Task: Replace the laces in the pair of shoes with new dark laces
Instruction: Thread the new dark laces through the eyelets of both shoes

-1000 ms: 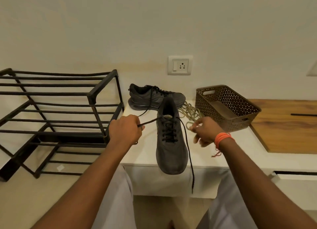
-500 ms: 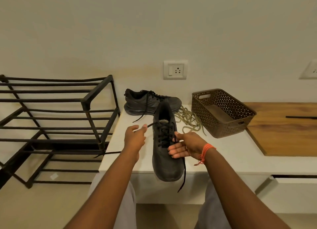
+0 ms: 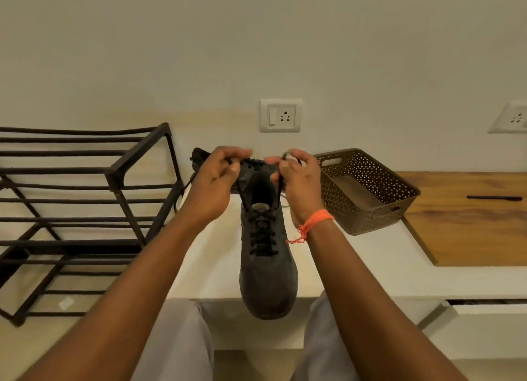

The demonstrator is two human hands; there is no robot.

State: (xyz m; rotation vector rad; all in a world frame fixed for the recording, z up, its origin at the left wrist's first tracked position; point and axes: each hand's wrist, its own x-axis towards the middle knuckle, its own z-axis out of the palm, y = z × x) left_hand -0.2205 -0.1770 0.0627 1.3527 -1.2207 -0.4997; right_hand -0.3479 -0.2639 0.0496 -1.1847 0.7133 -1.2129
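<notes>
A dark grey shoe point(image 3: 266, 269) lies lengthwise on the white tabletop point(image 3: 370, 266), its toe pointing toward the person and hanging past the near edge, its heel and open collar toward the wall. A new dark lace point(image 3: 262, 235) is threaded in crisscross rows up the front, and its two free ends rise from the top eyelets to the hands above the collar. The left hand point(image 3: 215, 186) pinches the left end with curled fingers, just above and to the left of the shoe's opening. The right hand point(image 3: 298, 181) pinches the right end in the same way, just above and to the right of the opening; an orange thread band point(image 3: 315, 223) circles its wrist. The two hands are near each other, with the lace ends meeting in the space between them.

Behind the hands, the second dark shoe point(image 3: 199, 159) sits sideways near the wall, mostly hidden by them. To the right on the tabletop stands a brown perforated basket point(image 3: 368, 192), and beyond it is a wooden panel point(image 3: 470, 226). A black metal rack point(image 3: 85, 209) stands to the left of the tabletop. A white wall socket point(image 3: 281, 115) is fixed on the wall above the shoes.
</notes>
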